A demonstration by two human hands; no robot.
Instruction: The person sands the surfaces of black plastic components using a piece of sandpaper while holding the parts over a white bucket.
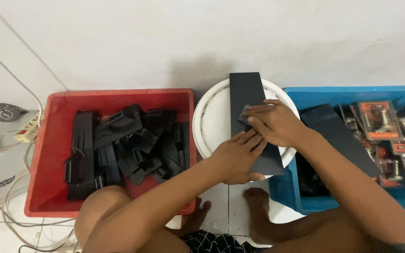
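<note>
Your knees and bare feet [258, 201] sit closest, on the white tiled floor [221, 201], with both forearms reaching forward over them. Your left hand [237, 159] lies flat, fingers together and pressed down on the near end of a long black card sleeve [249, 100]. Your right hand [273, 122] rests on the sleeve's middle, fingers bent and pinching a small dark piece against it.

The sleeve lies across the top of a white bucket lid [212, 122], its long axis running from the near rim to the far rim, its far end pointing at the wall and jutting past the far rim.

To the left, a red tub [48, 154] holds a jumbled heap of black plastic parts [123, 145]. To the right, a blue tub [305, 96] holds another black sleeve [341, 136] leaning at a slant, and orange-labelled blister packs of metal fittings [383, 124] toward its right side.
</note>
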